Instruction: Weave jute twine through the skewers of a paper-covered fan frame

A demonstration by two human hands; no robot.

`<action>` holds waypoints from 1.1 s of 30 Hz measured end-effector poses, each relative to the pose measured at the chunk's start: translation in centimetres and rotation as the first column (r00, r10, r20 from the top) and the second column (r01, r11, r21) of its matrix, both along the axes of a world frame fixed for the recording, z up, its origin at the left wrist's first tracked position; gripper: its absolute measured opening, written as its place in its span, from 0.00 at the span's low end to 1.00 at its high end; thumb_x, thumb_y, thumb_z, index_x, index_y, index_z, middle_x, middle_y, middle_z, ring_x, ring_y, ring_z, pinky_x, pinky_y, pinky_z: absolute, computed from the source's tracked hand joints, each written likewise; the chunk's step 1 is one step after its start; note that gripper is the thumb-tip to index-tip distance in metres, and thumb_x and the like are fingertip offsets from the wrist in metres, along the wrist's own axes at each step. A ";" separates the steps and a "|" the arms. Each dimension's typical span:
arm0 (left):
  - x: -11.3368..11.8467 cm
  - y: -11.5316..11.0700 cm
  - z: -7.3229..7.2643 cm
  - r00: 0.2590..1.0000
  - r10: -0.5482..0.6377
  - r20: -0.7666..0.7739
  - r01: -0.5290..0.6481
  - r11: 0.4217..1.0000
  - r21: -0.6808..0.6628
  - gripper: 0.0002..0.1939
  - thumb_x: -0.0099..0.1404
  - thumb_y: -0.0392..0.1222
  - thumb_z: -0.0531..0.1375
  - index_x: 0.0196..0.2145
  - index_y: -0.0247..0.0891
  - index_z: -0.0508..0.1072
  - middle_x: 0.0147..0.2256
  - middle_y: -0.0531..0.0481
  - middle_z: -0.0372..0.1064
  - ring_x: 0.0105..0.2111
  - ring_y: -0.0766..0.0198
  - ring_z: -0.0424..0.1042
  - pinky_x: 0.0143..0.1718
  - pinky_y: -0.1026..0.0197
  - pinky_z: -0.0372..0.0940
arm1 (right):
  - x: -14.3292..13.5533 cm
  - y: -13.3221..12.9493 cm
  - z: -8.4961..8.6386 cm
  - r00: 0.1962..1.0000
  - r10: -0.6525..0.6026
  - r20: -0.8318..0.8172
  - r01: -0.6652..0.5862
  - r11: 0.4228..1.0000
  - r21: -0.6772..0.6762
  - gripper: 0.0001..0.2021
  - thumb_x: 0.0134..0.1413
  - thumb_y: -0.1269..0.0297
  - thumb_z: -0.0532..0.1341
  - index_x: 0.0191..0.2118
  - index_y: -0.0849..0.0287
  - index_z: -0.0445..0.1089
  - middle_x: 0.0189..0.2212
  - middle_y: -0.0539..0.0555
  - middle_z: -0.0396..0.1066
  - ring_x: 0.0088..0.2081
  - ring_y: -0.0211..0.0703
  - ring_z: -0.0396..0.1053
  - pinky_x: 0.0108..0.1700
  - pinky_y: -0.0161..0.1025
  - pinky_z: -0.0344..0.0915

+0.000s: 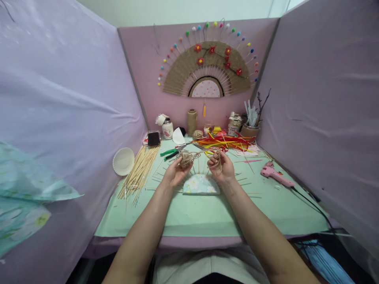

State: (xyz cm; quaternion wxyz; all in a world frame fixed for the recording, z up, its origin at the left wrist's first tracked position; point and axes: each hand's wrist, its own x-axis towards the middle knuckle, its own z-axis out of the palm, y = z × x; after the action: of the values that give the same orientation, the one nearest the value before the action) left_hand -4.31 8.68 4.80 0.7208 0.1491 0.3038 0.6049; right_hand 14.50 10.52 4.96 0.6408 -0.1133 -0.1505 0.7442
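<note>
A loose tangle of brown twine lies in my left hand, its fingers curled round it from below. Strands run across to my right hand, where the fingers are closed on a loop of the same twine. Both hands are raised over a half-round piece covered in pale blue floral fabric, which lies flat on the green tabletop. Thin sticks fan outward from this piece, partly hidden behind my hands and forearms.
Bamboo sticks and a white plate lie left. Green-handled pliers and red and yellow pipe cleaners lie behind my hands. A pink glue gun with a cord rests right. A finished fan hangs on the back wall.
</note>
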 end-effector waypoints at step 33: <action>-2.7 1.3 0.6 0.875 0.484 0.005 -0.478 0.863 0.166 0.03 0.63 0.37 0.59 0.33 0.36 0.68 0.29 0.53 0.67 0.29 0.72 0.69 0.30 0.71 0.64 | 7.3 1.6 0.9 0.927 -0.348 -0.143 0.358 0.932 0.053 0.10 0.57 0.71 0.55 0.25 0.57 0.61 0.20 0.43 0.61 0.19 0.29 0.58 0.24 0.30 0.60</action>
State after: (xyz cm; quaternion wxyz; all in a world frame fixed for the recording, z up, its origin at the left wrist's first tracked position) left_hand -6.98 9.98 5.40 0.5271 0.1380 0.2943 0.7852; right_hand 21.82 12.13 5.82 0.7766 -0.0641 -0.1141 0.6162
